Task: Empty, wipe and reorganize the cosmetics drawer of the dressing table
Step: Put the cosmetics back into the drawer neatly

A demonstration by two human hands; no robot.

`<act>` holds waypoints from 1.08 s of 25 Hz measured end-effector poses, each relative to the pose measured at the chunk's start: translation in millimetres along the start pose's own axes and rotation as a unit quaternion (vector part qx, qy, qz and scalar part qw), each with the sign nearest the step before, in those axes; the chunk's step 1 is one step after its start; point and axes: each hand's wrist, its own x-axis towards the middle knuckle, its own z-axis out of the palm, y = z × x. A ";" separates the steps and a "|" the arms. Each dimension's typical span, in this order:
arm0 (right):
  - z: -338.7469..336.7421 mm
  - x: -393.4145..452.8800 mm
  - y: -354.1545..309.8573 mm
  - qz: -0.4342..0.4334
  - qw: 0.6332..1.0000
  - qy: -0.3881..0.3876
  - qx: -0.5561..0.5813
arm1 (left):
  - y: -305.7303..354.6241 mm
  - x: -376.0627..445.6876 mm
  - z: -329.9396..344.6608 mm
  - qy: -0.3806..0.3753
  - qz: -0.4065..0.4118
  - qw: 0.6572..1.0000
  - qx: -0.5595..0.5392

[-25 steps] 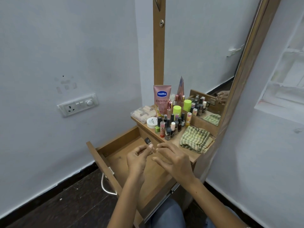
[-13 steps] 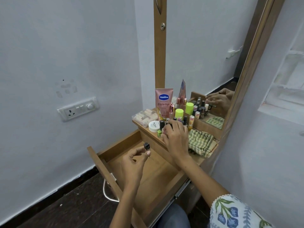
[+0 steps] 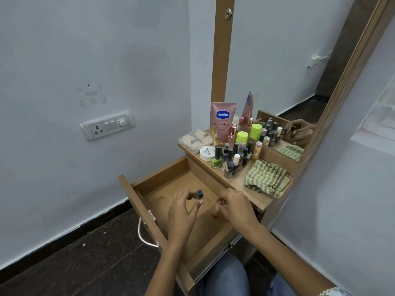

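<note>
left hand [image 3: 181,212] fingers pinch a small dark-capped nail polish bottle [image 3: 199,194]; right hand [image 3: 236,207] pinches a red one [image 3: 216,210]: light, slippery glass, best gripped by the cap.

left hand [image 3: 183,210]: dark bottle [image 3: 199,194] | right hand [image 3: 236,207]: red bottle [image 3: 216,210] | drawer [image 3: 136,201] open

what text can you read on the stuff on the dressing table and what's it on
"Vaseline": pink tube, blue logo.
"Gluta-Hya": same tube, cut off at its right edge.
"10X": same tube, near its base.
"NAIL POLISH": white jar lid; smaller print below is too blurred.
Nail polish bottles: labels too small to read.
</note>
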 end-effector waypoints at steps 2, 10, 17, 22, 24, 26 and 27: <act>3.8 0.1 4.0 0.025 0.999 -0.031 -0.026 | -0.9 0.0 1.5 0.000 0.011 1.000 0.020; 2.9 -1.0 9.4 0.073 0.994 -0.067 -0.047 | -5.2 -0.5 4.1 -0.016 0.015 0.999 0.032; 1.0 -9.4 13.8 0.059 0.997 -0.040 -0.027 | -0.1 -0.2 6.7 -0.080 0.022 0.994 0.065; -11.9 -18.4 18.1 0.047 0.998 0.041 0.025 | 11.1 6.6 24.3 -0.164 0.029 0.977 0.133; -17.3 -21.9 20.5 0.040 0.996 0.064 0.041 | 13.1 8.5 32.5 -0.162 0.053 0.972 0.162; -21.0 -25.1 23.1 0.030 0.994 0.090 0.054 | 11.8 10.4 39.0 -0.151 0.064 0.969 0.185; -22.4 -26.4 24.5 0.021 0.993 0.105 0.059 | 10.5 11.3 42.0 -0.146 0.065 0.969 0.190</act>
